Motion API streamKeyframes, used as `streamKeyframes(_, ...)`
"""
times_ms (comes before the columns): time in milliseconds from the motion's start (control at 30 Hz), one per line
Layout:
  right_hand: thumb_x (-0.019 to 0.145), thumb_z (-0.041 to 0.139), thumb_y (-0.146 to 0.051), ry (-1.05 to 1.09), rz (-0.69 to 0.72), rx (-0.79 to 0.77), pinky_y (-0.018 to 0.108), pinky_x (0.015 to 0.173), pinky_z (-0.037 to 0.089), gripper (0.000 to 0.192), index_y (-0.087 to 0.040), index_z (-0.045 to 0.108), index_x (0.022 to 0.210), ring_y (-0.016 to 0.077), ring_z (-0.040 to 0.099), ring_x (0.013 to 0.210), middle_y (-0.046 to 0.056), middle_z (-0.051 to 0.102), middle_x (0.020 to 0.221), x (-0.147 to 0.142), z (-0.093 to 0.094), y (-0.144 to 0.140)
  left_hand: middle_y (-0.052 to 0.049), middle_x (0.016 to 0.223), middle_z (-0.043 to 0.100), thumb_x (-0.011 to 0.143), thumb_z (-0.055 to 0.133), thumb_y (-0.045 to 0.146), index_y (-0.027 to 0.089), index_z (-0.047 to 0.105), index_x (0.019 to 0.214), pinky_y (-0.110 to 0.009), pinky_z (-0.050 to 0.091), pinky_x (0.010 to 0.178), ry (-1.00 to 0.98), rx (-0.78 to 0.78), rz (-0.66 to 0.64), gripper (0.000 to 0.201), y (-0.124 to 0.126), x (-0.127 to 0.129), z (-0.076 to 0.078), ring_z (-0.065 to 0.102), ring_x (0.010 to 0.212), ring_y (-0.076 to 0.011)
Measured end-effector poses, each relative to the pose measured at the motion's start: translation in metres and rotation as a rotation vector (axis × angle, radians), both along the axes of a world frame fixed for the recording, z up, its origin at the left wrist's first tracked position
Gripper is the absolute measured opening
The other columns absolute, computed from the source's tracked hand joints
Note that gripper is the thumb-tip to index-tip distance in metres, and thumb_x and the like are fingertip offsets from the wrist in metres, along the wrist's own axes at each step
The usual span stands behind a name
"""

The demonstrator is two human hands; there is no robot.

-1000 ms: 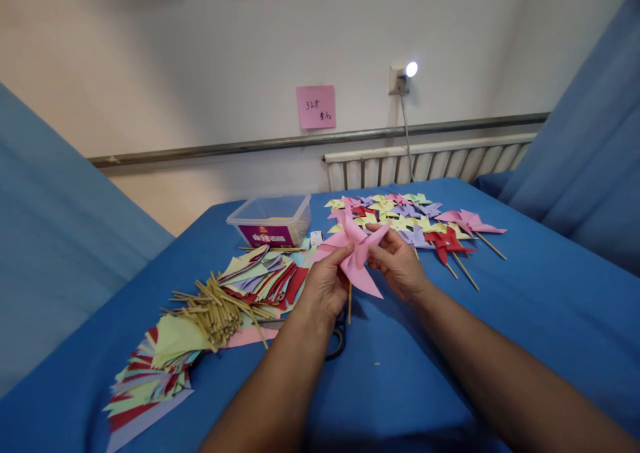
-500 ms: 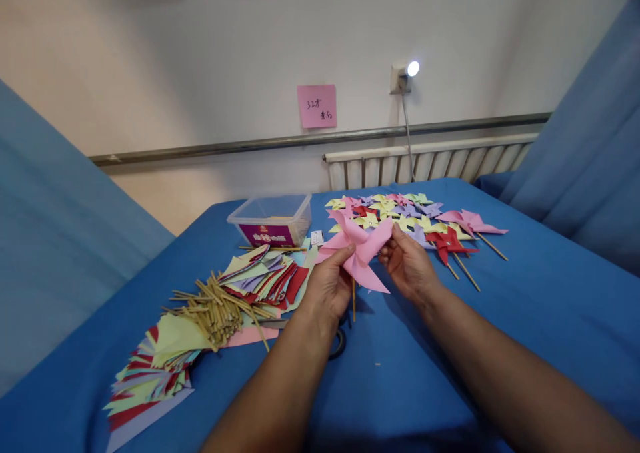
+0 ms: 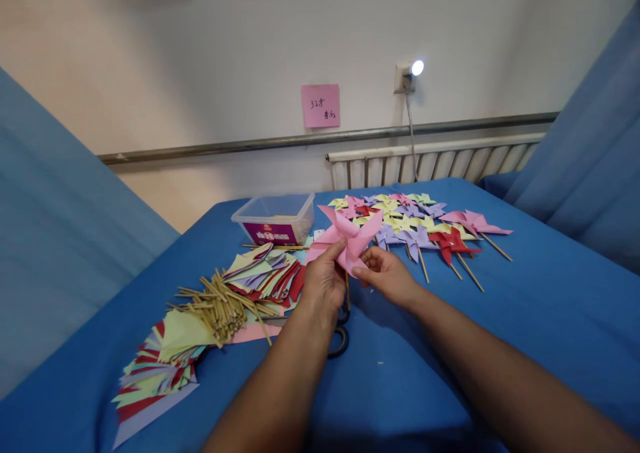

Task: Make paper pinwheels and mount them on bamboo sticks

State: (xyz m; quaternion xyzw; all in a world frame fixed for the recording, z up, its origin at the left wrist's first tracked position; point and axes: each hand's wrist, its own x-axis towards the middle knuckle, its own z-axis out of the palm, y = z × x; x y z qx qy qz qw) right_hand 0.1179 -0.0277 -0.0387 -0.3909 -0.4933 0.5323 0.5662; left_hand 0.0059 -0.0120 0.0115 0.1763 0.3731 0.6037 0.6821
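A pink paper pinwheel on a thin wooden stick is held up over the middle of the table. My left hand grips it, the thumb pressed near its centre. With thumb and fingers, my right hand pinches the lower right blade. Under the pinwheel lie scissors with black handles, their blades partly hidden by my left forearm. Behind and to the right, several finished pinwheels in yellow, purple, pink and red rest on the table.
Left of my hands is a heap of short sticks between stacks of coloured paper and fanned paper sheets. A clear plastic box with a purple label stands behind them. Blue cloth covers the table; a wall with a radiator is behind.
My right hand has moved from the upper right blade down to the lower right one. The pinwheel has turned and shifted slightly left in my left hand.
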Motion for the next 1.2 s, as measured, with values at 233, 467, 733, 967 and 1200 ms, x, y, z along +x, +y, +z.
streamKeyframes(233,0.063,0.077,-0.034,0.090,-0.059,-0.035,0.022,0.046,0.039,0.020,-0.020,0.062,0.068,0.0085,0.046,0.046,-0.005,0.055,0.055,0.009,0.007,0.001,-0.004,0.069,0.070,0.067,0.067,0.002,0.011,0.066,0.078,-0.024,0.051,0.059,-0.012,-0.016,-0.008,0.014,-0.004,0.002,0.005,0.063,0.055,-0.0128)
streamKeyframes(467,0.063,0.075,-0.033,0.049,0.060,-0.008,0.023,0.051,0.041,0.018,-0.020,0.063,0.064,0.0100,0.050,0.052,-0.004,0.057,0.056,0.004,0.004,-0.001,-0.006,0.073,0.071,0.064,0.070,0.002,0.010,0.067,0.079,-0.025,0.051,0.063,-0.015,0.033,-0.004,0.017,-0.003,0.001,0.002,0.065,0.060,-0.0148)
streamKeyframes(733,0.074,0.068,-0.036,-0.187,0.124,0.107,0.023,0.049,0.033,0.023,-0.018,0.065,0.061,0.0089,0.043,0.049,-0.003,0.055,0.055,-0.002,-0.001,-0.006,-0.005,0.067,0.069,0.059,0.077,0.007,0.010,0.065,0.075,-0.023,0.049,0.059,0.022,0.098,-0.077,0.020,0.001,-0.003,-0.007,0.062,0.057,-0.0132)
streamKeyframes(967,0.076,0.065,-0.032,-0.171,0.212,0.058,0.023,0.048,0.037,0.020,-0.018,0.062,0.062,0.0117,0.052,0.050,-0.001,0.059,0.055,0.007,0.005,-0.005,-0.004,0.066,0.068,0.059,0.077,0.009,0.011,0.063,0.072,-0.024,0.048,0.058,0.037,0.102,-0.092,0.019,-0.001,-0.003,-0.004,0.061,0.055,-0.0132)
streamKeyframes(1200,0.066,0.077,-0.040,-0.046,0.359,-0.033,0.020,0.040,0.036,0.031,-0.018,0.062,0.081,0.0102,0.054,0.045,-0.003,0.062,0.059,-0.006,-0.003,-0.007,-0.004,0.064,0.066,0.061,0.078,0.015,0.011,0.063,0.074,-0.025,0.045,0.053,0.080,0.073,-0.113,0.020,-0.001,-0.006,-0.003,0.059,0.051,-0.0137)
